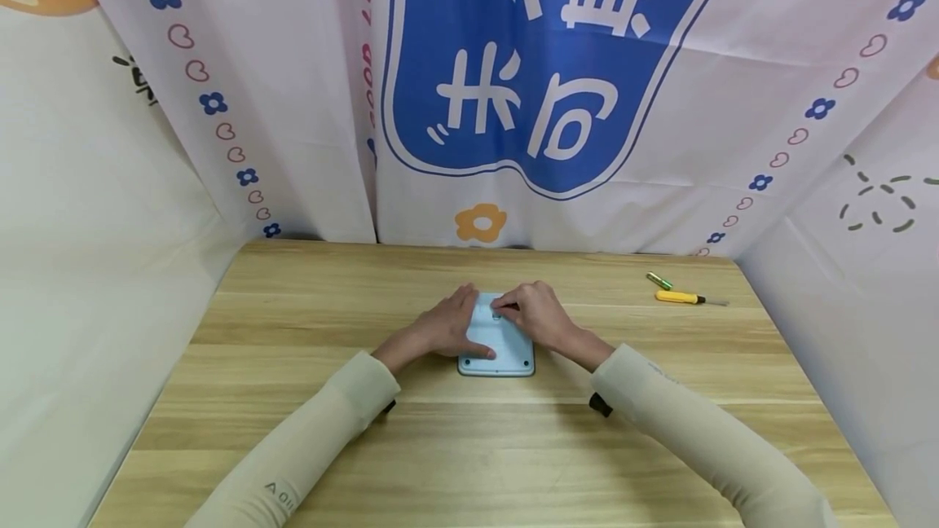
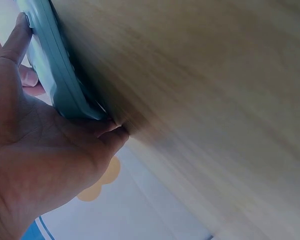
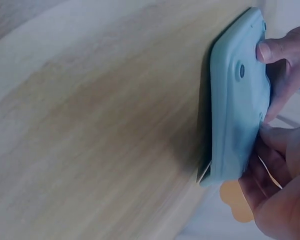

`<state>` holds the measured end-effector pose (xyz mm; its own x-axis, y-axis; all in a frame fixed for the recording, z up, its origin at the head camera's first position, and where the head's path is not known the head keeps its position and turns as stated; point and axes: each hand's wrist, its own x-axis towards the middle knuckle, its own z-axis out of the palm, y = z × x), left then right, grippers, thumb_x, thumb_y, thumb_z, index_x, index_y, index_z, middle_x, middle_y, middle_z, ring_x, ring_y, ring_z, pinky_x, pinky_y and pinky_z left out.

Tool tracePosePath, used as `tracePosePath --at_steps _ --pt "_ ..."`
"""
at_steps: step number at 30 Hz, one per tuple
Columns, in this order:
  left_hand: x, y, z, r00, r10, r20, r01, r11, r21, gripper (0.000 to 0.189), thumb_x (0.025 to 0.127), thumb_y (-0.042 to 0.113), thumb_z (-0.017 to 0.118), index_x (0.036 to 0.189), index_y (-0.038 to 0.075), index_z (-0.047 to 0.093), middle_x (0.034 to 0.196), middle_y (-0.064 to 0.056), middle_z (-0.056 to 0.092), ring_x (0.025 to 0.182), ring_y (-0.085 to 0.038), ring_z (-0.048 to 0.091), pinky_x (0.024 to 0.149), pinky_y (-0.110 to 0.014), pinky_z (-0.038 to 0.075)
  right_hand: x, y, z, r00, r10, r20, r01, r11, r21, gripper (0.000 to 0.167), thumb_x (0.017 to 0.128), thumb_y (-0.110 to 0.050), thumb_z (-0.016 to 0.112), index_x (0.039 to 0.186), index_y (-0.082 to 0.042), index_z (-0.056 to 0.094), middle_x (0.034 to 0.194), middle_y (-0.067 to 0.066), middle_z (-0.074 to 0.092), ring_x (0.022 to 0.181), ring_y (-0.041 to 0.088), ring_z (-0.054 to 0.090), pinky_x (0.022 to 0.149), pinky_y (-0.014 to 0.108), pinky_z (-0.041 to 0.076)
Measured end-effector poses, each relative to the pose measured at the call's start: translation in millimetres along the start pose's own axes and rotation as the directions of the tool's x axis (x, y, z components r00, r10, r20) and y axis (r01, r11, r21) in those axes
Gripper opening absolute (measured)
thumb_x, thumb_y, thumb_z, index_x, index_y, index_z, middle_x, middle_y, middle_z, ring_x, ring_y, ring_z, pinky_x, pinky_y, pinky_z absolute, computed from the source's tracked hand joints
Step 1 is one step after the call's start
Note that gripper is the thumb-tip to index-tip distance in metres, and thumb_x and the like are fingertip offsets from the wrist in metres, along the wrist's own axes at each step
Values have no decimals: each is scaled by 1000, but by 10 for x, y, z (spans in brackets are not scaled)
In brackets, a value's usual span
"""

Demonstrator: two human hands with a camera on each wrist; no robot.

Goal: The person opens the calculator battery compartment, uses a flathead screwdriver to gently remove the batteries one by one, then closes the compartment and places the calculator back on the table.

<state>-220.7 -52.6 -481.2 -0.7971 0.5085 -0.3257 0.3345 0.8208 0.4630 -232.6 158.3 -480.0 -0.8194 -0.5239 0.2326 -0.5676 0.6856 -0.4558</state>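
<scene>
A light blue flat device [image 1: 506,349] lies on the wooden table, its side with small dark round feet facing up. My left hand [image 1: 449,324] grips its left side, the thumb across the upper face and other fingers at the edge. In the left wrist view, the left hand [image 2: 45,150] has fingertips curled at the device's edge near the table. My right hand [image 1: 541,314] bends over the far part of the device, thumb and fingertips close together by a small dark slot [image 1: 496,316]. Whether those fingers pinch something small I cannot tell.
A yellow-handled screwdriver [image 1: 678,297] lies at the right back of the table [image 1: 293,308], a small green battery [image 1: 659,280] just behind it. White printed cloth [image 1: 308,104] hangs along the back and both sides.
</scene>
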Motion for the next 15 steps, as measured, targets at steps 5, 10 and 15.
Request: tracePosePath --at_steps 5,10,15 --pt "6 4 -1 1000 0 -1 0 1000 2 121 92 62 76 168 -2 8 177 -21 6 164 -35 11 130 -54 22 -16 26 -35 999 15 33 -16 999 29 14 95 -3 78 107 -6 84 105 10 81 99 24 78 80 35 65" --pt "0 3 -3 1000 2 -12 -2 1000 0 121 91 62 77 168 -3 9 176 -22 7 163 -37 14 128 -56 25 -21 52 -49 995 86 58 -91 991 99 16 100 -5 73 113 -4 82 112 12 80 100 22 77 82 35 64" --pt "-11 -4 2 999 21 -48 -23 999 -33 121 90 58 81 167 -3 12 176 -24 7 161 -41 18 126 -58 30 -23 97 -58 983 181 36 -184 973 138 20 103 -10 70 118 -2 79 119 14 78 103 24 76 86 38 64"
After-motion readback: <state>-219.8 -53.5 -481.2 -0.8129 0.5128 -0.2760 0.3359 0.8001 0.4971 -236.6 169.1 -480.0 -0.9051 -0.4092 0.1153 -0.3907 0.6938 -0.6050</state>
